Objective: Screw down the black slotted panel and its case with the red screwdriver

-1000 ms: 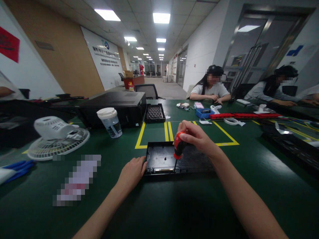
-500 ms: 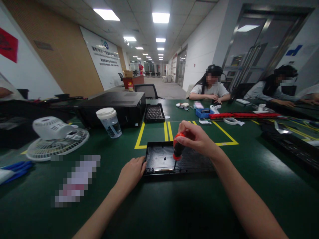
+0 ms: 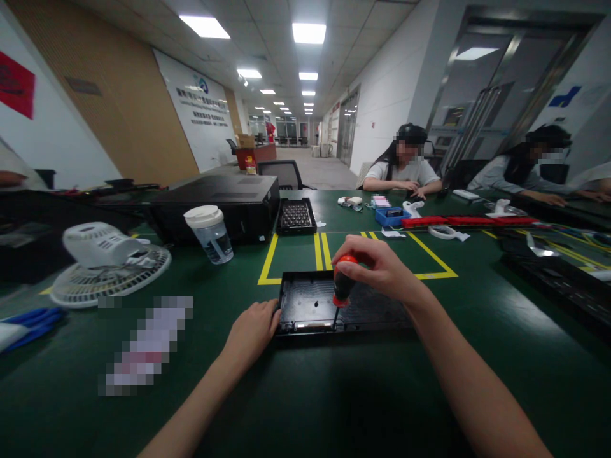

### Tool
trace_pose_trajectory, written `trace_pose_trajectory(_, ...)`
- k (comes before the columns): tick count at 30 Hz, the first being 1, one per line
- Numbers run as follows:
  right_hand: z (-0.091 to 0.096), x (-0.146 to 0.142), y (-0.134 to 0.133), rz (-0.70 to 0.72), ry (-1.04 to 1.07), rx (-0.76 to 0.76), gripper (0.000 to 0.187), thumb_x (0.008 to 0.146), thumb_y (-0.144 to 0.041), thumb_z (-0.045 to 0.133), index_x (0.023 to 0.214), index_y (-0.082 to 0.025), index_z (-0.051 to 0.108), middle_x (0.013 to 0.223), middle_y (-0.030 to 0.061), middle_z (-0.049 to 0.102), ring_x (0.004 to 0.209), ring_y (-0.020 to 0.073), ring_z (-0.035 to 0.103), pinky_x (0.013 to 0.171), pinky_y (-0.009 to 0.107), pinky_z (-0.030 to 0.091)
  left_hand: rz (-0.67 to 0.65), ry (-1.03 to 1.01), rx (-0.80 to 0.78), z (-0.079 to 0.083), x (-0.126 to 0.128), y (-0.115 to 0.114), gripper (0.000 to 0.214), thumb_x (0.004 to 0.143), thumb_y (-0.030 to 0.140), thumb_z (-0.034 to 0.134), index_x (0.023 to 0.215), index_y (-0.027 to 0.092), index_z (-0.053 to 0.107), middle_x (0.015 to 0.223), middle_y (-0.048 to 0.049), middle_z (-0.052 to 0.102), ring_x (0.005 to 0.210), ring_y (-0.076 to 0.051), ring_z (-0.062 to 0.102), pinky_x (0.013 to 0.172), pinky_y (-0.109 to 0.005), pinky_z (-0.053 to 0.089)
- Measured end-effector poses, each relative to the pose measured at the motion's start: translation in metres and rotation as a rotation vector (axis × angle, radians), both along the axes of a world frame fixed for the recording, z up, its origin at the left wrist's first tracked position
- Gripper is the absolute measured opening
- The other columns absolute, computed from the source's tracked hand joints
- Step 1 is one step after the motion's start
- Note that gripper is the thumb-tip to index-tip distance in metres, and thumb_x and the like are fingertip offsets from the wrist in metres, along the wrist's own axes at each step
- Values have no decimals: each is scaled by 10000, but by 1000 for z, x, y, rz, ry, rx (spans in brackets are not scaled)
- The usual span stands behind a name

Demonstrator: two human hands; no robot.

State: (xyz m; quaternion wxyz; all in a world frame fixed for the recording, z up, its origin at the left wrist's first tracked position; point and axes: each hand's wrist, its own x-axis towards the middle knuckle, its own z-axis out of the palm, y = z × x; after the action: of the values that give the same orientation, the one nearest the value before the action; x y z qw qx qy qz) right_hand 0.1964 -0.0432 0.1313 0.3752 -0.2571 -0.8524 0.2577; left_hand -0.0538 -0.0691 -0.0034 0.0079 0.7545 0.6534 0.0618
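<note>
My right hand (image 3: 377,264) grips a screwdriver (image 3: 342,283) with a red and black handle, held nearly upright. Its thin shaft points down to the near edge of a shallow black panel (image 3: 305,296), beside a pale strip; whether a screw sits under the tip is too small to tell. The panel lies flat on the green table (image 3: 305,394), with a raised rim and a small dark mark on its glossy inside. At the panel's left end, my left hand (image 3: 255,326) is closed on the edge, with some fingertips hidden. My right forearm covers part of the panel's right end.
Left of the panel are a lidded plastic cup (image 3: 210,235), a white fan (image 3: 107,261) and blue-handled items (image 3: 35,327). Behind stand a large black case (image 3: 219,203) and a small black tray (image 3: 296,216). A blue bin (image 3: 389,217) lies farther right. Co-workers sit across the table.
My right hand's fingers have shifted slightly around the top of the screwdriver handle, and the handle sits a touch farther right. The left hand and panel look unmoved.
</note>
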Motion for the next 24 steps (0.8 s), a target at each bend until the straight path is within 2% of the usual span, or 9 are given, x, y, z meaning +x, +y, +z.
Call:
trace_pose_trajectory(14,0,-1,-2,-90,2,5,187,787,-301,576,696,-148,519,642,-14,466,586,86,416,542,221,334,10,-11,-13,1,0,0,393,902,344,329,1178,150,531,1078,-117,629,971,-208,577,815,-308,440)
trace_pose_trajectory(24,-3,-4,-2,-179,-14,61,264,780,-325,587,640,-165,431,598,-34,407,548,80,365,506,222,282,15,-21,-30,1,0,1,392,902,346,318,1185,164,520,1077,-103,627,974,-203,576,803,-290,438)
